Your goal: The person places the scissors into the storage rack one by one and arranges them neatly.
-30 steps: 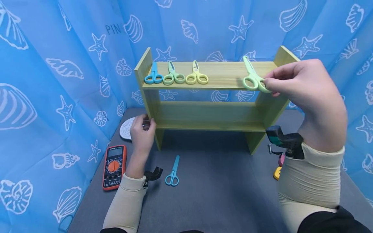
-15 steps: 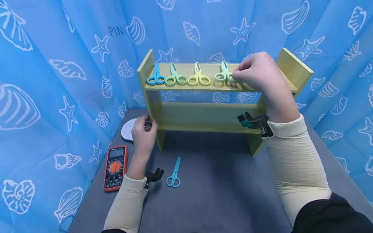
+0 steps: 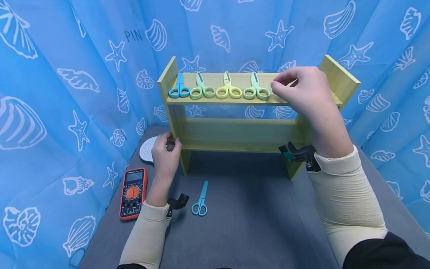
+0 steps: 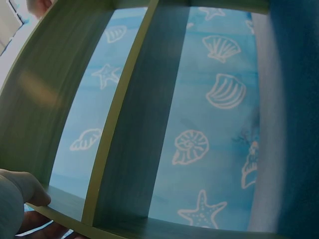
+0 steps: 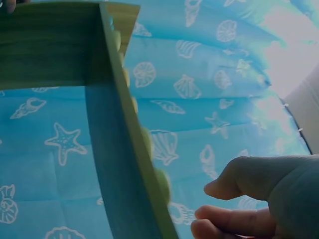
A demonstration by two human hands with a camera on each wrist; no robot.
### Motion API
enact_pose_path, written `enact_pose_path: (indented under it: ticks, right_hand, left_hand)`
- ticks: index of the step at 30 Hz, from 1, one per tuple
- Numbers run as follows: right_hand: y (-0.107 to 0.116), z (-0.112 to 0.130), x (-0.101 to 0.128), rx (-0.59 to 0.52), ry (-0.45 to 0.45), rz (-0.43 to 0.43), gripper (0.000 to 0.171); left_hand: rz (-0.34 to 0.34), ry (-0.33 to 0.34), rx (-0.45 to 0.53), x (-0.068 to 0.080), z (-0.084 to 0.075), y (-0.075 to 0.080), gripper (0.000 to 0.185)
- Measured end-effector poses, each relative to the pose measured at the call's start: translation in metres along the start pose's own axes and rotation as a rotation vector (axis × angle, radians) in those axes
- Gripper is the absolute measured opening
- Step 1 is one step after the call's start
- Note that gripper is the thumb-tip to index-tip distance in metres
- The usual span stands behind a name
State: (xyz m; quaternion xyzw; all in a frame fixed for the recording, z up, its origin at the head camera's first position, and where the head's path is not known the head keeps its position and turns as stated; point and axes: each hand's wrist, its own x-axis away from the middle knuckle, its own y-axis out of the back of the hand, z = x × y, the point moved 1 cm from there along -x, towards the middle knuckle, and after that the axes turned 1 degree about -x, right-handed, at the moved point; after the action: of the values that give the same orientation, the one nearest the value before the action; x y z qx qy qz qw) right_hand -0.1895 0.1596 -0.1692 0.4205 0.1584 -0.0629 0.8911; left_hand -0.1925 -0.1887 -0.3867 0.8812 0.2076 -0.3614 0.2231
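A pale wooden two-tier shelf (image 3: 235, 130) stands on the table. On its upper tier lie blue scissors (image 3: 180, 80), green scissors (image 3: 202, 88), yellow scissors (image 3: 228, 86) and, furthest right, light green scissors (image 3: 255, 86), in a row with handles toward me. My right hand (image 3: 309, 87) hovers just right of the light green pair; in the right wrist view its thumb and fingertips (image 5: 212, 189) are apart with nothing between them. My left hand (image 3: 165, 155) grips the shelf's left side panel, thumb (image 4: 32, 189) inside and fingers outside in the left wrist view.
Another pair of blue scissors (image 3: 201, 198) lies on the grey table (image 3: 248, 224) before the shelf. At the left are a red-framed multimeter (image 3: 133, 194) and a white perforated object (image 3: 146, 149), partly behind my left hand. A blue shell-print curtain (image 3: 100, 112) surrounds the table.
My right hand brought the light green scissors leftward, set them on the upper tier right of the yellow pair, and let go, drawing slightly right. My left hand stayed on the side panel.
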Motion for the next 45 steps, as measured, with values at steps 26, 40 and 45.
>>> enact_pose_path:
  ticks: [26, 40, 45]
  right_hand:
    - [-0.014, -0.048, 0.111, -0.165, 0.069, -0.318, 0.025]
    - [-0.080, -0.066, 0.145, -0.179, 0.160, -0.171, 0.023]
    - [-0.103, -0.066, 0.153, -0.188, 0.153, -0.082, 0.025]
  left_hand:
    - [0.009, 0.011, -0.013, -0.002, -0.001, 0.000, 0.020]
    - [0.010, 0.009, -0.012, 0.000, -0.002, 0.000, 0.020]
    - [0.001, 0.012, -0.004, 0.000, -0.001, 0.000, 0.018]
